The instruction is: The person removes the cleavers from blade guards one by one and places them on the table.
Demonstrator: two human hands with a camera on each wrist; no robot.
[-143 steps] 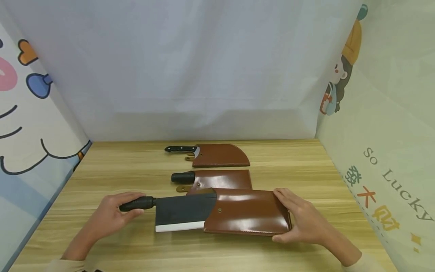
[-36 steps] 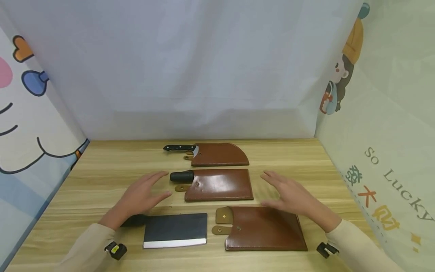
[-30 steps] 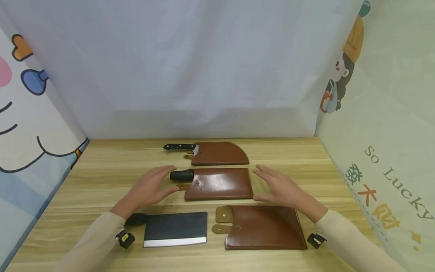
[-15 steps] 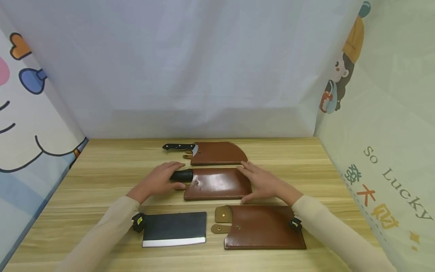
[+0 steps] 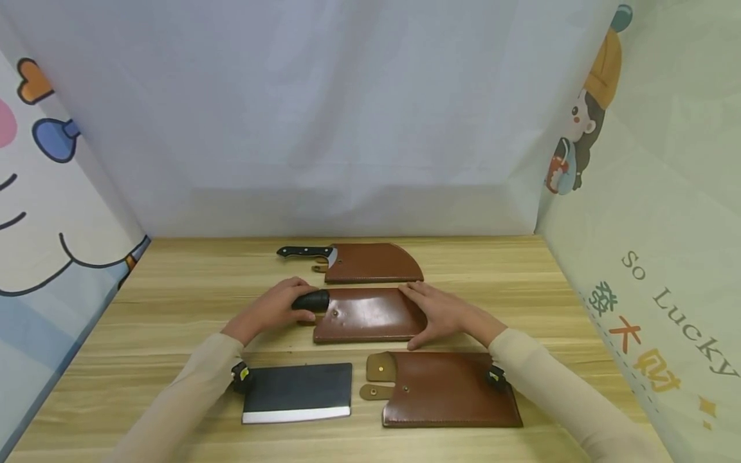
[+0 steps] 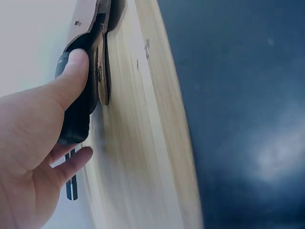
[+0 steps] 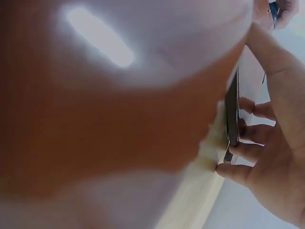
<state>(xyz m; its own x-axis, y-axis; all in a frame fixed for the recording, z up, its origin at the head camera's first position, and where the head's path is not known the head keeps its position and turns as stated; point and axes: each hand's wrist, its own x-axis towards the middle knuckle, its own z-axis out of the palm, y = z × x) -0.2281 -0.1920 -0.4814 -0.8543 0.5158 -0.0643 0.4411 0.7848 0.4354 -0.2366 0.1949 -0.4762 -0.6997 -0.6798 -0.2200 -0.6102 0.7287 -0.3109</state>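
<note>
In the head view the middle cleaver's black handle [image 5: 312, 300] sticks out of a brown leather sheath [image 5: 370, 315] lying on the table. My left hand [image 5: 271, 312] holds that handle; the left wrist view shows the thumb lying along it. At the sheath's other end, my right hand [image 5: 444, 314] spans the leather, fingers at the far edge and thumb at the near edge. The right wrist view has the fingertips [image 7: 236, 169] against the sheath's edge. Whatever blade is inside stays hidden.
Nearer lies a bare black cleaver [image 5: 298, 389], its handle covered by my left sleeve. Beside it is a larger brown sheath [image 5: 448, 389] with tan straps, under my right wrist. Farther back rests another sheathed cleaver [image 5: 373, 262] on the wooden table [image 5: 191, 283].
Earlier, both hands held the big cleaver and large sheath together; now these lie apart on the table. Both hands have moved inward onto the middle cleaver's handle and sheath.
</note>
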